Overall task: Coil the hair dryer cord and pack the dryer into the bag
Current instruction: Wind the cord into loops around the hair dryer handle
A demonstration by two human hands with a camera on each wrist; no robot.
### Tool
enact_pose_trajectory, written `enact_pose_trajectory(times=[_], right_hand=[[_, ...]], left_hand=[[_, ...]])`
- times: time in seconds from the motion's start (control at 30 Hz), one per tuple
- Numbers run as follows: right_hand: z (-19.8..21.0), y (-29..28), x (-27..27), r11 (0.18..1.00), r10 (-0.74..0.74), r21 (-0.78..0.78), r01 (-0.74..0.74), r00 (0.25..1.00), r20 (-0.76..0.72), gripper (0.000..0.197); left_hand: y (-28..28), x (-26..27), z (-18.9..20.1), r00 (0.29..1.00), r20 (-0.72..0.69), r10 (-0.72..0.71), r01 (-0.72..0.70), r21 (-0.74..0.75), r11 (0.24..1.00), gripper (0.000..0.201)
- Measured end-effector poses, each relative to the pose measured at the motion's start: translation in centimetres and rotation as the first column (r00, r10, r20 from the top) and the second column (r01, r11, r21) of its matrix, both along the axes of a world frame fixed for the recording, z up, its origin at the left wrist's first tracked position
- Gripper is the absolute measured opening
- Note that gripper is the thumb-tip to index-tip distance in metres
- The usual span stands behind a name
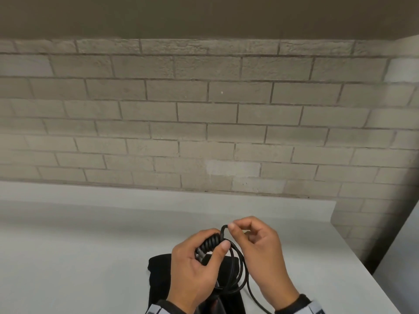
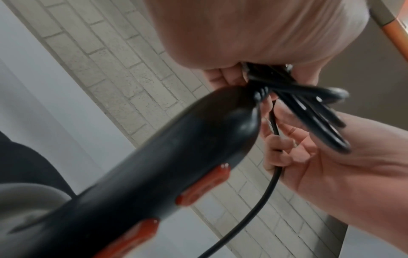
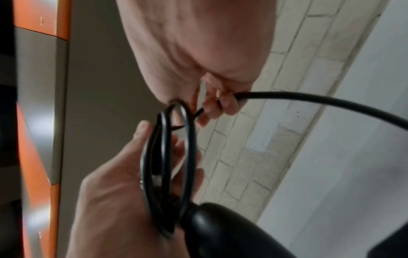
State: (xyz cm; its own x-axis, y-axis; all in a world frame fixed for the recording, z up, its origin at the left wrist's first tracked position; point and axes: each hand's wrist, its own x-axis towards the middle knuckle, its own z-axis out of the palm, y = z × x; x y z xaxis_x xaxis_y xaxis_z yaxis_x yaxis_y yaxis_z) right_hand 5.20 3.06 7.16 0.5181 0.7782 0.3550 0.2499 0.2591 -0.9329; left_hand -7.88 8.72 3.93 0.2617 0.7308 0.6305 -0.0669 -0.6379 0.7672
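My left hand grips a bundle of several loops of the black cord near the ribbed strain relief. The black hair dryer, with orange buttons, hangs below that hand; its handle end also shows in the right wrist view. My right hand pinches a bend of the cord just above the bundle, and the loose cord runs out of its curled fingers. A black bag lies on the table under my hands.
The pale grey table runs back to a brick wall. The table's right edge ends at a narrow gap beside another surface. An orange-edged panel stands to one side.
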Motion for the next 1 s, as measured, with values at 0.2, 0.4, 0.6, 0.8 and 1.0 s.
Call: enact_pose_trajectory(times=[0.2, 0.4, 0.6, 0.8, 1.0], right_hand=[[-2.1, -1.4, -1.7, 0.964, 0.228, -0.118, -0.236, 0.970, -0.078, 0.040], [-2.3, -0.9, -1.4, 0.947, 0.217, -0.229, -0.226, 0.974, -0.066, 0.013], [-1.9, -0.3, -1.0, 0.960, 0.207, -0.199, -0.195, 0.977, 0.044, 0.016], [-4.8, 0.6, -2.6, 0.937, -0.348, 0.176, 0.300, 0.820, 0.454, 0.029], [-5.7, 1.5, -3.2, 0.907, -0.420, 0.296, 0.300, 0.594, 0.686, 0.025]], left_hand=[[0.5, 0.1, 0.2, 0.984, 0.076, 0.163, -0.162, -0.023, 0.987, 0.023], [0.7, 0.2, 0.9, 0.989, 0.040, 0.142, -0.133, -0.171, 0.976, 0.013], [0.5, 0.7, 1.8, 0.991, 0.114, 0.063, -0.010, -0.416, 0.909, 0.021], [0.4, 1.5, 1.4, 0.967, 0.156, 0.201, -0.103, -0.482, 0.870, 0.032], [0.4, 1.7, 1.1, 0.927, 0.196, 0.319, -0.200, -0.462, 0.864, 0.039]])
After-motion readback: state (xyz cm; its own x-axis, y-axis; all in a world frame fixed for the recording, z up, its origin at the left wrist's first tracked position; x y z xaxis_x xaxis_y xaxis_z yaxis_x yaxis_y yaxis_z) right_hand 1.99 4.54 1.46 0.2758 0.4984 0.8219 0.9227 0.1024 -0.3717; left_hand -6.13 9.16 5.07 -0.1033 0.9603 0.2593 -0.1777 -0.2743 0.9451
